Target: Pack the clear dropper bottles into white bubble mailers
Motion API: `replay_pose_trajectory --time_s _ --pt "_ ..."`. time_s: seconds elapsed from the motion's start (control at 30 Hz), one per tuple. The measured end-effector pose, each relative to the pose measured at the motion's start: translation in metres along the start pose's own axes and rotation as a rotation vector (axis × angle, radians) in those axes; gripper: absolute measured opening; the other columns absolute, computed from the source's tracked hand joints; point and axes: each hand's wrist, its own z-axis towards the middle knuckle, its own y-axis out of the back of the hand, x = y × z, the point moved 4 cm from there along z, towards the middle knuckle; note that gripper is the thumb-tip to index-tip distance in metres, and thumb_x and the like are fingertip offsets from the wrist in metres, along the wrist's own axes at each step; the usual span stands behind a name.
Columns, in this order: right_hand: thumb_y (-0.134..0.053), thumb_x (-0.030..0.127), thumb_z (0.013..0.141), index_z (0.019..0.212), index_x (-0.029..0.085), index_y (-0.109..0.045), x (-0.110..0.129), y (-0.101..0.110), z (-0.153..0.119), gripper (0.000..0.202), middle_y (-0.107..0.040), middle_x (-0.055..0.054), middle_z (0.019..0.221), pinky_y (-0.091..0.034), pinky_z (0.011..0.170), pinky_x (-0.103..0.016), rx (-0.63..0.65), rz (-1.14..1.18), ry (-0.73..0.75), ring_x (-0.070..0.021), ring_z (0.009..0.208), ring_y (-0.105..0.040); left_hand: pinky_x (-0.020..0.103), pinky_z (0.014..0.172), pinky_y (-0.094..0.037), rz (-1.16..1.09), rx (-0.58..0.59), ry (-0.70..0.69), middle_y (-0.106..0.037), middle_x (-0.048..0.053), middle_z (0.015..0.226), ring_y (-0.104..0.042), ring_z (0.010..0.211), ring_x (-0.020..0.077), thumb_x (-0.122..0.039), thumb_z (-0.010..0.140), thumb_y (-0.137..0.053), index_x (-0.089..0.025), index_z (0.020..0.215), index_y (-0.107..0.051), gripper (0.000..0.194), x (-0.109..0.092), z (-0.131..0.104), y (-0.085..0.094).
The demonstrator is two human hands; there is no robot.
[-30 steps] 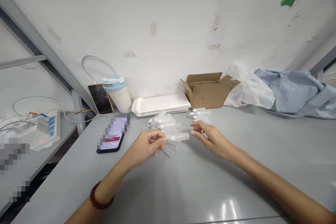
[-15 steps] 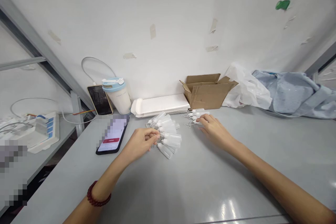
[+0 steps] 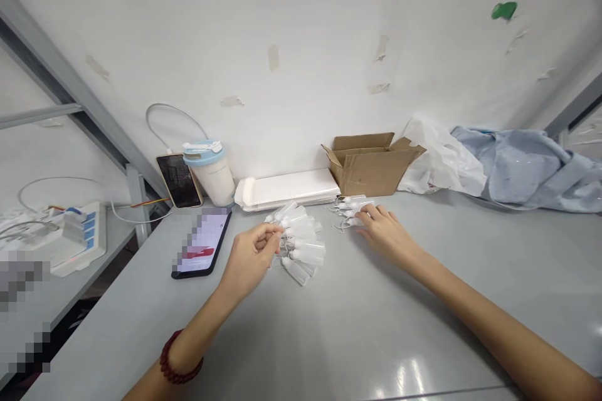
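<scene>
Several small translucent white bottles with thin loops [image 3: 308, 252] lie fanned out in a pile on the grey table [image 3: 367, 313]. At the pile's left edge is my left hand [image 3: 254, 254], thumb and fingertips pinched together; whatever is between them is too small to make out. A smaller group of the same bottles [image 3: 353, 202] lies to the right, in front of the cardboard box. My right hand [image 3: 383, 232] rests over this group, palm down, with its fingertips on a bottle and its fingers a little apart.
A black phone [image 3: 204, 244] lies left of my left hand. Behind stand a lidded cup [image 3: 214, 178], another phone [image 3: 180, 180], a white flat stack [image 3: 291, 188] and an open cardboard box [image 3: 371, 169]. A plastic bag [image 3: 439, 156] and blue cloth [image 3: 527, 166] lie at the right.
My left hand has shifted slightly up and toward the back of the pile, its wrist turning a little. My right hand has barely moved, sliding slightly right with the bottle under its fingertips.
</scene>
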Motion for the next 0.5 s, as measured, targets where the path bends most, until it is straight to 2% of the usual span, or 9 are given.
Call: replay_pose_trajectory --time_s 0.17,0.3,0.5 --pt "-0.052 0.02 0.083 0.086 0.016 -0.061 0.0 0.001 -0.001 0.01 -0.061 -0.013 0.091 -0.043 0.066 -0.037 0.015 0.083 0.004 -0.0274 0.083 -0.053 0.021 0.046 -0.036 -0.007 -0.003 -0.019 -0.052 -0.003 0.058 -0.043 0.045 0.0081 -0.034 0.08 -0.052 -0.013 0.088 -0.063 0.025 -0.002 -0.002 -0.005" --pt "-0.048 0.026 0.087 0.087 0.019 -0.057 0.007 0.01 -0.002 0.012 -0.063 -0.008 0.089 -0.045 0.07 -0.035 -0.01 0.196 0.041 -0.0234 0.086 -0.056 0.021 0.046 -0.036 -0.001 0.022 -0.028 -0.051 -0.002 0.057 -0.046 0.048 0.0099 -0.034 0.079 -0.053 -0.014 0.086 -0.063 0.023 -0.006 -0.007 -0.011" --pt "-0.044 0.03 0.09 0.095 0.019 -0.054 0.029 0.04 -0.012 0.015 -0.061 -0.008 0.087 -0.045 0.071 -0.034 -0.194 0.536 0.131 -0.0216 0.082 -0.057 0.022 0.046 -0.036 -0.017 0.128 -0.014 -0.054 -0.001 0.061 -0.047 0.049 0.0101 -0.036 0.082 -0.051 -0.015 0.093 -0.063 0.026 -0.009 -0.015 -0.021"
